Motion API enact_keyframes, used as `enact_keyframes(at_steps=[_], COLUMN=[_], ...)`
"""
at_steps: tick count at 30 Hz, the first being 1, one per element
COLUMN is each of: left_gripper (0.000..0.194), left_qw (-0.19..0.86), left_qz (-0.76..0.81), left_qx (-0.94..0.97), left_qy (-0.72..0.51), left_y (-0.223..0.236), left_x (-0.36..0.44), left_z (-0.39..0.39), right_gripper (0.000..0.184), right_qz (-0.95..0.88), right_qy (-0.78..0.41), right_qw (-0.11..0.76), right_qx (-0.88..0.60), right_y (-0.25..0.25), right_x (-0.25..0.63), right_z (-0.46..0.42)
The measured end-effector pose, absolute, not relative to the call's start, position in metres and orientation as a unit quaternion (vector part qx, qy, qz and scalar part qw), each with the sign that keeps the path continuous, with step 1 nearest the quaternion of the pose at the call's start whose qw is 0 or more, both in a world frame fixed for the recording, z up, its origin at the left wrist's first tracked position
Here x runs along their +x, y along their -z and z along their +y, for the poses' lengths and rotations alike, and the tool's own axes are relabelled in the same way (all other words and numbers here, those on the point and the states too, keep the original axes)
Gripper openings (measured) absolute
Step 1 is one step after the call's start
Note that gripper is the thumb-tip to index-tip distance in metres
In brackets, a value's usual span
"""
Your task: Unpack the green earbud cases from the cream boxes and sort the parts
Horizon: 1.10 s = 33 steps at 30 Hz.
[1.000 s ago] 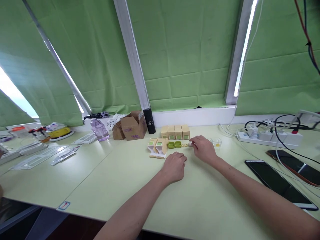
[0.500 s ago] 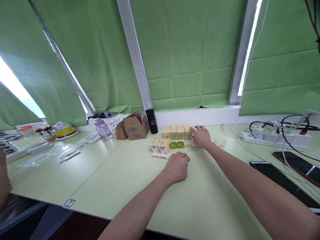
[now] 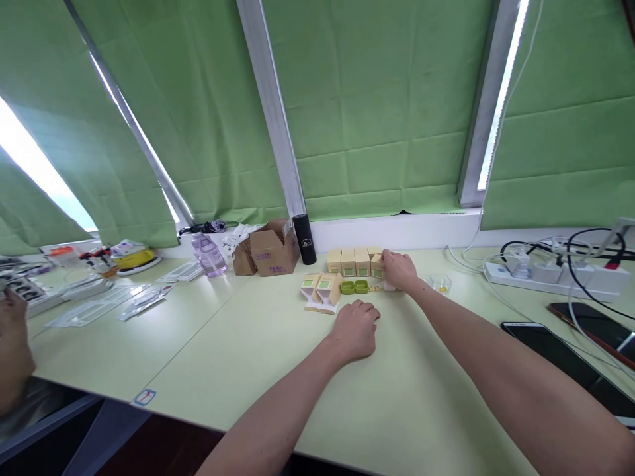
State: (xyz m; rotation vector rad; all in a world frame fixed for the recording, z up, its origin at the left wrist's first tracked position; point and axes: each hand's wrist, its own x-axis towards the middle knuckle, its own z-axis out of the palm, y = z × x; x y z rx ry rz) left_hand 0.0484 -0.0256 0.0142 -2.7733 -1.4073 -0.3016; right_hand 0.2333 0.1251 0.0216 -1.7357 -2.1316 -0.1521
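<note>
The right hand [image 3: 399, 270], the nearer one, touches the right side of a cream box [image 3: 377, 266]; whether it pinches, I cannot tell. The left hand [image 3: 356, 328] lies loosely curled, palm hidden, nearer the bench's [image 3: 238, 350] front edge. Small, green-panelled in front, the box ends a row of boxes [image 3: 348, 262] parallel to the far edge.

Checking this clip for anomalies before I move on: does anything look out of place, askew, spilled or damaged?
Nothing looks spilled or damaged. The rightmost small box at the right hand seems slightly out of line with its row, likely from being handled. Cables tangle around the power strip, one crossing a phone.
</note>
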Motion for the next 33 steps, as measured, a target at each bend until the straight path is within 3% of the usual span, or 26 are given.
enact_keyframes(at_steps=[9, 14, 20, 27, 33], left_gripper=[0.027, 0.026, 0.030, 0.043, 0.045], left_qw=[-0.007, -0.040, -0.064, -0.167, -0.230], left_qz=[-0.454, -0.485, -0.569, -0.546, -0.525], left_qx=[-0.886, -0.867, -0.803, -0.774, -0.754], left_qy=[0.092, 0.107, 0.164, 0.272, 0.320], left_y=[-0.017, -0.015, -0.013, -0.005, 0.004], left_x=[0.048, 0.046, 0.041, 0.041, 0.044], left_z=[-0.025, -0.022, -0.014, -0.014, -0.013], right_gripper=[0.038, 0.044, 0.044, 0.059, 0.051], right_qz=[-0.752, -0.724, -0.710, -0.703, -0.683], right_qy=[0.047, -0.092, -0.200, -0.321, -0.370], right_qw=[0.319, 0.459, 0.458, 0.449, 0.461], right_qx=[-0.574, -0.508, -0.496, -0.449, -0.428], right_y=[-0.045, -0.034, -0.002, 0.020, 0.030], right_x=[0.243, 0.254, 0.260, 0.256, 0.258], right_z=[0.093, 0.034, -0.017, -0.022, -0.019])
